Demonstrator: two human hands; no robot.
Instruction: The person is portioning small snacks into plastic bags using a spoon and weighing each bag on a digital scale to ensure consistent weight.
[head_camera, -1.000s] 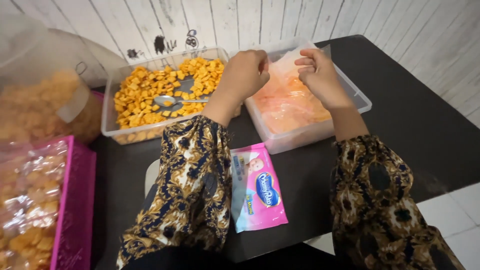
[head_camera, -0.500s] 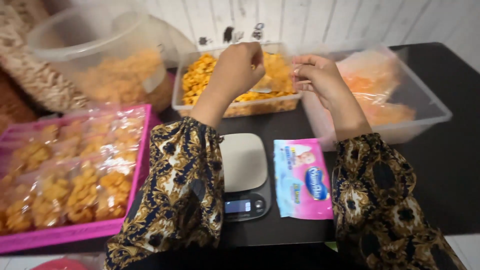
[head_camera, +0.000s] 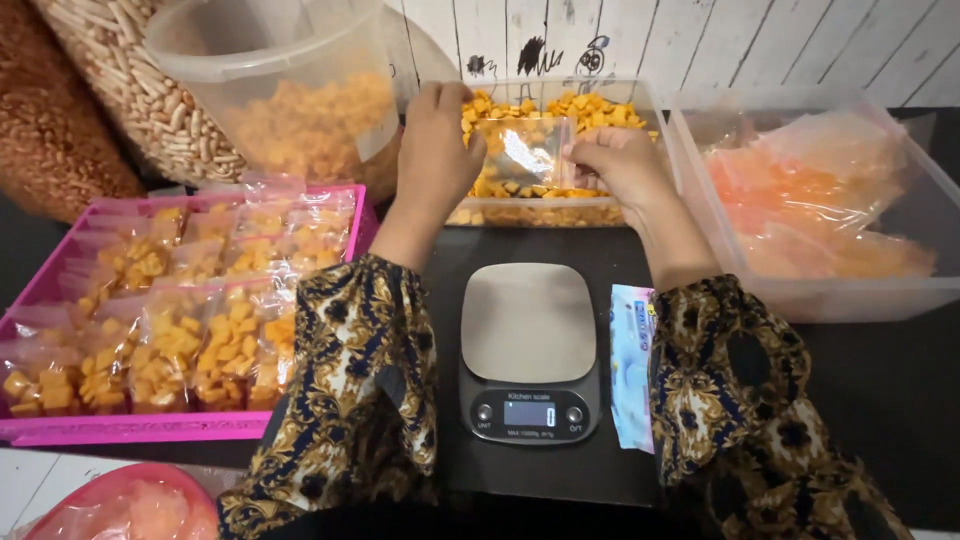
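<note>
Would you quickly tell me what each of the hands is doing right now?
Left hand: closed, pinching the left edge of the small clear plastic bag.
Right hand: closed, pinching the same bag's right edge.

A black worktop carries a kitchen scale; left of the scale a pink tray, behind it a snack tub, right a clear bin.

Kitchen scale, pink tray of filled bags
</note>
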